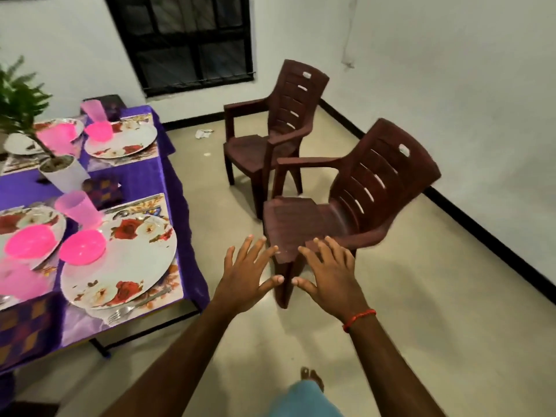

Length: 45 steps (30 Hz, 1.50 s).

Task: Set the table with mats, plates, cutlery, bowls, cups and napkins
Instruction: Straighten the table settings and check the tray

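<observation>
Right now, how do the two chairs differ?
The near chair stands just before the open left hand and right hand, fingertips overlapping its seat edge; the far chair stands beyond, near the window, clear of both hands. The near chair looks tilted and blurred; the far chair upright and sharper. Both are brown, slatted, with armrests.

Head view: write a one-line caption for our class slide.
Open left hand and open right hand reach toward the nearer chair beside a table set with plates, pink bowls and cups.
</observation>
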### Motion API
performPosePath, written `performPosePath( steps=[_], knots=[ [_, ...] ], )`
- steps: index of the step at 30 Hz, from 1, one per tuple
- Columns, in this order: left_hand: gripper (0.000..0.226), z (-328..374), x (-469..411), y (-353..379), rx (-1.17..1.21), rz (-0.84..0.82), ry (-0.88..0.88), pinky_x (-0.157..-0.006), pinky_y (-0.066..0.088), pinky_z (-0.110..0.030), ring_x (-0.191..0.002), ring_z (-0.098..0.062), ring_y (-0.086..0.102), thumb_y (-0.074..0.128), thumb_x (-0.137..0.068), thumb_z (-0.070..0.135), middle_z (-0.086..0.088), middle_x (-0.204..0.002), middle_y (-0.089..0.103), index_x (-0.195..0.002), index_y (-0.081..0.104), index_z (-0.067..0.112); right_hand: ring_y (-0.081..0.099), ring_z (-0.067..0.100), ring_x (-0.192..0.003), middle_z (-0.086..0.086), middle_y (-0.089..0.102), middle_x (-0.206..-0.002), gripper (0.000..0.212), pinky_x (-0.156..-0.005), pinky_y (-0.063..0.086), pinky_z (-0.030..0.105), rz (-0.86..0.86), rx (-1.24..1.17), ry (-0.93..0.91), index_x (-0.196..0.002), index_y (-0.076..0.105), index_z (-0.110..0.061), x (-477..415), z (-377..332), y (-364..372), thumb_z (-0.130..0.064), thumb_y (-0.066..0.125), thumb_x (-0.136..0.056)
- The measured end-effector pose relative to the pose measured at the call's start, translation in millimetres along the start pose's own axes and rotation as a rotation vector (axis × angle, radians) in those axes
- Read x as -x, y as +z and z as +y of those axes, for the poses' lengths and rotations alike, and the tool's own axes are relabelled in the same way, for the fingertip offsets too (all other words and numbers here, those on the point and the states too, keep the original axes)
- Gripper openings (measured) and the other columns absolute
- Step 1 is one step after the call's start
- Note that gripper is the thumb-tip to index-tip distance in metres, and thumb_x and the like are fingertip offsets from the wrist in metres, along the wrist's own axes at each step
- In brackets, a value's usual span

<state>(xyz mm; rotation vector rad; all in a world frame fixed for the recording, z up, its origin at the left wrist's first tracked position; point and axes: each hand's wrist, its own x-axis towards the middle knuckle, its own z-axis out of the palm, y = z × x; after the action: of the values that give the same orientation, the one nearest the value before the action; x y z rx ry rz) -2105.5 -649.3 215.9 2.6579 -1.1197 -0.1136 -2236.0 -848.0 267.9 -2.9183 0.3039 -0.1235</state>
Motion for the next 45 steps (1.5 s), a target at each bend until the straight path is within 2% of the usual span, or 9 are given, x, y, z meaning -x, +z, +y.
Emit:
performPosePath(
  steps=[5,8,13,19,24,28,34,39,45],
  knots=[
    [0.076,-11.7,-41.1,-1.2,-0.057,0.025,-0.170,-0.123,0.003,-0.057,-0.159,-0.019,-0.005,0.027,-0.094,0.083,0.008,-0.172,0.011,-0.158,0.024,0.042,0.012,0.029,-0.153,0.005,0.029,-0.163,0.080,-0.120,0.013,0.052,-0.044,-0.019,-0.140,-0.152,0.036,-0.036,-74.5,18.4,-9.1,-0.078,0.020,-0.085],
    [0.073,-18.2,-55.2,-5.5,-0.031,0.069,-0.256,-0.123,0.002,-0.058,-0.159,-0.019,-0.007,0.027,-0.095,0.083,0.008,-0.172,0.009,-0.157,0.023,0.045,0.008,0.028,-0.154,0.004,0.027,-0.164,0.080,-0.121,0.011,0.052,-0.067,-0.032,-0.222,-0.152,0.032,-0.038,-113.1,24.2,-6.6,-0.079,0.017,-0.085],
    [0.068,-35.9,-58.0,-12.3,-0.028,0.100,-0.365,-0.124,0.002,-0.061,-0.159,-0.021,-0.007,0.028,-0.096,0.081,0.008,-0.172,0.007,-0.156,0.024,0.049,0.006,0.027,-0.154,0.002,0.025,-0.163,0.069,-0.121,0.009,0.052,-0.140,-0.100,-0.340,-0.152,0.030,-0.040,-171.7,3.4,3.9,-0.074,0.040,-0.093],
    [0.072,-77.1,-53.3,-27.5,-0.042,0.148,-0.582,-0.123,0.000,-0.059,-0.159,-0.022,-0.006,0.018,-0.095,0.082,0.007,-0.172,0.006,-0.158,0.023,0.048,0.009,0.027,-0.154,0.001,0.026,-0.164,0.069,-0.121,0.010,0.053,-0.181,-0.105,-0.561,-0.153,0.032,-0.039,-239.4,-54.4,19.3,-0.070,0.048,-0.093],
    [0.085,-120.0,-53.6,-35.3,-0.032,0.167,-0.705,-0.124,0.001,-0.060,-0.159,-0.025,-0.003,-0.002,-0.087,0.086,0.004,-0.173,0.005,-0.159,0.021,0.046,0.008,0.024,-0.153,0.001,0.029,-0.162,0.068,-0.119,0.010,0.048,-0.215,-0.127,-0.686,-0.152,0.033,-0.038,-293.4,-103.1,35.5,-0.068,0.048,-0.093],
    [0.079,-160.3,-57.6,-37.4,-0.014,0.225,-0.794,-0.123,0.007,-0.062,-0.159,-0.026,0.003,0.010,-0.092,0.083,0.001,-0.172,0.015,-0.158,0.026,0.042,0.013,0.026,-0.152,0.004,0.032,-0.161,0.069,-0.118,0.012,0.047,-0.224,-0.072,-0.781,-0.152,0.035,-0.036,-335.1,-138.8,50.2,-0.068,0.048,-0.093],
    [0.077,-217.6,-51.5,-51.8,-0.024,0.304,-0.863,-0.121,0.014,-0.066,-0.158,-0.025,0.011,0.012,-0.094,0.082,0.002,-0.170,0.023,-0.156,0.033,0.042,0.015,0.029,-0.152,0.005,0.034,-0.160,0.069,-0.120,0.011,0.048,-0.248,-0.124,-0.839,-0.151,0.038,-0.033,-385.8,-213.5,64.0,-0.066,0.052,-0.092],
    [0.068,-245.8,-37.5,-54.5,-0.043,0.347,-0.960,-0.121,0.010,-0.060,-0.159,-0.021,0.004,0.031,-0.097,0.074,0.006,-0.171,0.016,-0.156,0.032,0.040,0.019,0.029,-0.149,0.003,0.037,-0.157,0.071,-0.117,0.016,0.050,-0.314,-0.127,-0.950,-0.149,0.038,-0.037,-401.0,-255.3,86.5,-0.071,0.053,-0.089],
    [0.079,-259.1,-3.5,-49.4,0.006,0.355,-1.155,-0.123,0.004,-0.061,-0.159,-0.021,0.001,0.022,-0.094,0.081,0.006,-0.172,0.014,-0.160,0.024,0.038,0.016,0.028,-0.151,0.001,0.031,-0.161,0.073,-0.118,0.011,0.054,-0.405,-0.090,-1.096,-0.152,0.034,-0.036,-419.8,-305.6,102.6,-0.073,0.047,-0.090]
  ],
)
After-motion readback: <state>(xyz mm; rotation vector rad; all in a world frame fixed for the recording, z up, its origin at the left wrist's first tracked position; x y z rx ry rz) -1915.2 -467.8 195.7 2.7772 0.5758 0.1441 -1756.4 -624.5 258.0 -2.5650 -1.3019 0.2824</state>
